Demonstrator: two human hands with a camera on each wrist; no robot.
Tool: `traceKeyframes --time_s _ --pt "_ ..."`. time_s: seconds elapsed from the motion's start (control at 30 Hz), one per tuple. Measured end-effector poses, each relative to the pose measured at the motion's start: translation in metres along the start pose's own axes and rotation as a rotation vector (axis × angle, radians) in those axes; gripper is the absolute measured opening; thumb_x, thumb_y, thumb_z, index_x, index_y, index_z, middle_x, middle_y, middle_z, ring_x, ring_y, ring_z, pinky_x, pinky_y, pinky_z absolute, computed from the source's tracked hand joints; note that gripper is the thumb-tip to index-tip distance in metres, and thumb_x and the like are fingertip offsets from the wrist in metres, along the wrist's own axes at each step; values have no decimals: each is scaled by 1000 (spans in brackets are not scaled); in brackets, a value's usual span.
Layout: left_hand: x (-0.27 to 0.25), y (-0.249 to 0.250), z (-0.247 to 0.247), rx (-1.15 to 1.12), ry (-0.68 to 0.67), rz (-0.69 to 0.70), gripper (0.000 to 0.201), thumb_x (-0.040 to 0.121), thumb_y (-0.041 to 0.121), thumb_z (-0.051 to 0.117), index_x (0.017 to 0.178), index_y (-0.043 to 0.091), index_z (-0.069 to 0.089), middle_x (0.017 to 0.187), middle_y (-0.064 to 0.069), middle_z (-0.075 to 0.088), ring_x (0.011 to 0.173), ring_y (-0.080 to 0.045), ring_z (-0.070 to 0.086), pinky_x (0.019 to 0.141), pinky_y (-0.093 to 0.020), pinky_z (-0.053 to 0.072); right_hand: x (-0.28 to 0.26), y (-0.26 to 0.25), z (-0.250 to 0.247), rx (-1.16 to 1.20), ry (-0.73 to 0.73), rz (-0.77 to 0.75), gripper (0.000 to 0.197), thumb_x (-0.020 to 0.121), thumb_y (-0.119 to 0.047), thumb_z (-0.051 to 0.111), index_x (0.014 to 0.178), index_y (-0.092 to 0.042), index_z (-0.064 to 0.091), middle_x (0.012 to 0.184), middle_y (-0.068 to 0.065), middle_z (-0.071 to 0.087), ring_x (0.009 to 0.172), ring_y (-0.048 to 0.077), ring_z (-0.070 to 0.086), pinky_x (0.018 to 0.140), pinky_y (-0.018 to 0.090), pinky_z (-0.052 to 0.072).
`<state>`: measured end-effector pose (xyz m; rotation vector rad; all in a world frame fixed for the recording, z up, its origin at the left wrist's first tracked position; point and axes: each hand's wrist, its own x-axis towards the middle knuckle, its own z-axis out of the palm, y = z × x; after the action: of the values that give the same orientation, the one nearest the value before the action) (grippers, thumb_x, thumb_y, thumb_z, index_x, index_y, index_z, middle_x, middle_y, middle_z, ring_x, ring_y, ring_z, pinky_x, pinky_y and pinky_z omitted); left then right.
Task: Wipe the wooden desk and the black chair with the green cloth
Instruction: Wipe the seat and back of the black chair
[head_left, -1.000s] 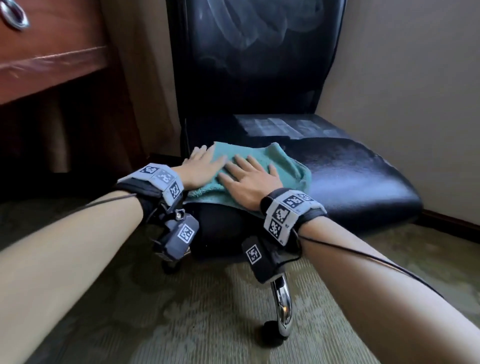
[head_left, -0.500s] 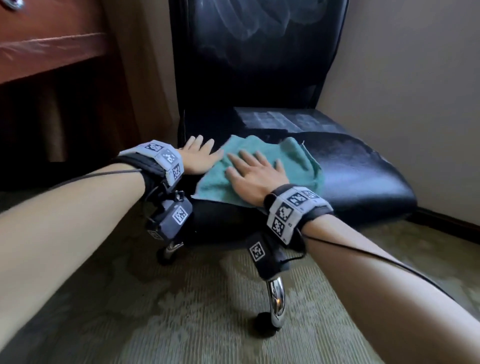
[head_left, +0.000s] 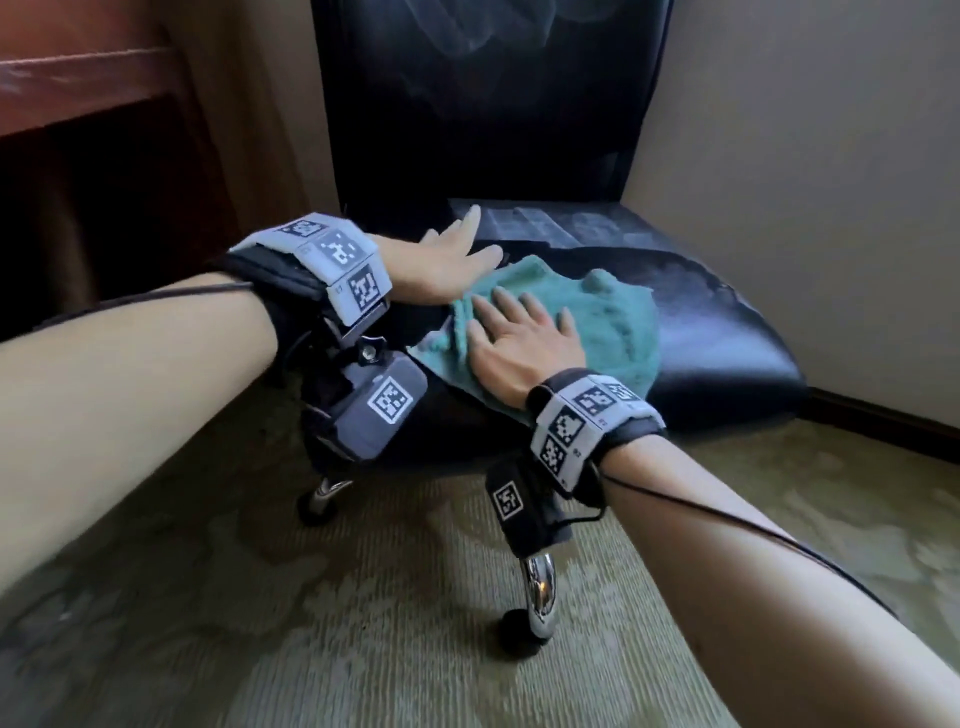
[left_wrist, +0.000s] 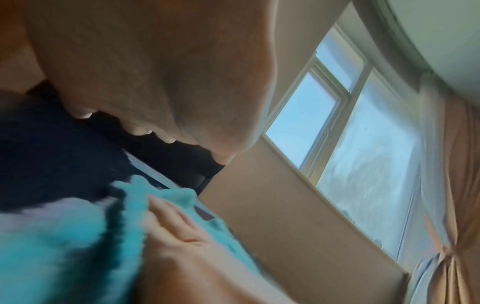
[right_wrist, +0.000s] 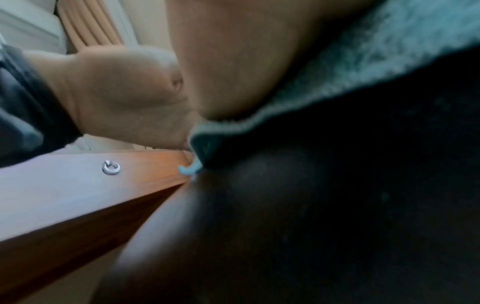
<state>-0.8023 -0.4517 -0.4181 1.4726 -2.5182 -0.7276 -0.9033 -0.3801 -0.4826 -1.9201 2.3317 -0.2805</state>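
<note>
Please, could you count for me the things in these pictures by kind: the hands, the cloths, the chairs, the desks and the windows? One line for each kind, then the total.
Hands: 2, left hand and right hand
Cloths: 1, green cloth
Chairs: 1, black chair
Desks: 1, wooden desk
Windows: 1, window
Total: 6

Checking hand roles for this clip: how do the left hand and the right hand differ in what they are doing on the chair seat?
The right hand lies flat on top of the green cloth, fingers spread; the left hand rests mainly on the bare black chair seat beside the cloth's left edge. The left hand sits nearer the backrest, the right hand nearer the seat's front edge. Both are open, palms down, gripping nothing.
</note>
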Motion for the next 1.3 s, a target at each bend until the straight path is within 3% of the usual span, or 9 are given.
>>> traceKeyframes --time_s 0.13,0.33,0.43,0.57,0.7,0.8,0.97,1.1,1.3 --pt "8 3 6 -102 -4 -38 61 104 46 18 153 21 -8 161 -7 -6 148 -23 -7 117 -37 -2 4 23 -13 9 -109 -93 52 101 -53 13 153 -44 12 163 -14 3 150 9 -1 121 42 -3" --pt "9 -41 23 42 6 -111 64 102 49 16 154 20 -6 162 -2 -4 149 -19 -5 119 -40 -2 -12 137 -49 -14 -96 280 53 100 -58 17 151 -48 13 163 -15 2 150 9 0 121 43 -2" --pt "9 -40 22 57 18 -136 61 102 48 15 154 22 -3 162 -4 -2 149 -21 -4 118 -41 0 -10 119 -42 -25 -81 335 55 100 -54 11 153 -43 11 163 -12 -1 150 13 -4 120 50 -7" --pt "16 -53 23 158 124 -96 49 103 34 15 149 17 21 157 -7 17 143 -25 15 112 -47 20 -8 57 -22 -39 -73 177 57 100 -47 13 155 -34 10 164 -10 -2 150 15 -4 119 52 -6" --pt "11 -59 20 295 97 -137 58 101 50 12 154 27 8 162 5 -2 148 -22 -6 117 -53 2 -13 26 -11 -15 -73 35 57 99 -50 13 154 -38 9 164 -10 0 150 15 -4 119 50 -8" --pt "6 -44 28 350 95 -52 59 99 56 13 153 35 7 162 8 -6 148 -20 -10 115 -57 -7 -12 43 -25 -22 -124 -23 53 100 -54 13 153 -44 10 163 -14 2 150 10 0 120 42 -3" --pt "1 -23 46 306 37 -43 58 97 60 12 152 42 3 161 7 -10 147 -25 -15 114 -57 -11 -23 133 -55 -70 -229 184 54 103 -50 17 154 -39 6 163 -7 -5 150 16 -6 122 42 -1" --pt "4 5 58 292 1 25 58 98 59 11 152 42 0 161 6 -11 147 -26 -15 113 -58 -12 -27 106 -42 -60 -142 248 54 102 -51 13 154 -39 6 163 -11 -4 150 12 -7 120 50 -6" --pt "20 16 66 299 -50 22 55 99 51 5 152 40 -2 161 7 -9 148 -28 -12 114 -59 -8 -29 93 -38 -26 -173 51 52 103 -51 15 153 -43 7 162 -16 -1 149 8 -5 121 44 -5"
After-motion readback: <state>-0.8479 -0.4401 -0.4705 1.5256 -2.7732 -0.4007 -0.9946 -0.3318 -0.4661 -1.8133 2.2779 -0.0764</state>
